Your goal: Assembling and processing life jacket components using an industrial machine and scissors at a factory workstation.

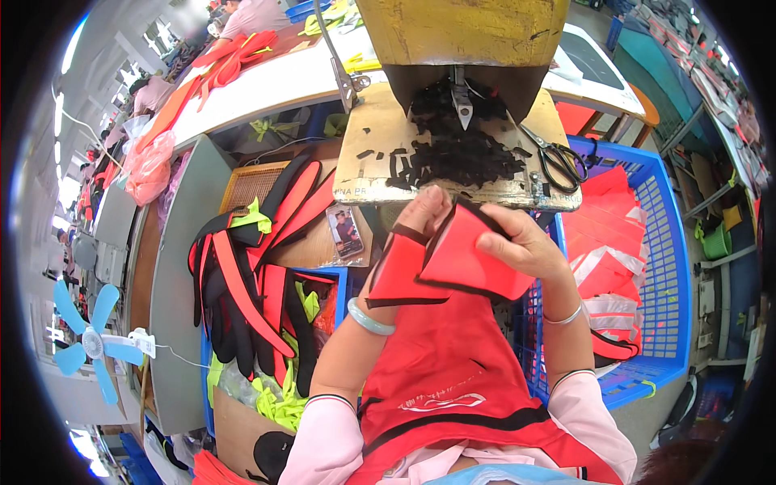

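Observation:
A bright red fabric piece with black edging (477, 252) hangs folded in front of me, just below the front edge of the machine table. Its left panel and right panel meet near the top. My left hand (427, 212) grips its upper left part, with several fingers hidden behind the cloth. On the right side, my right hand (525, 246) holds it with the thumb on the front face and the other fingers behind. Just beyond my hands, black scraps (461, 158) are heaped on the worn machine table (368, 145), under a pointed metal machine part (461, 109).
Black-handled scissors (558, 162) lie at the table's right corner. A blue basket (667, 242) of red pieces with silvery strips stands at my right. Red and black strips (242, 275) drape at my left. The yellow machine head (461, 32) overhangs the table. A blue fan (93, 343) is far left.

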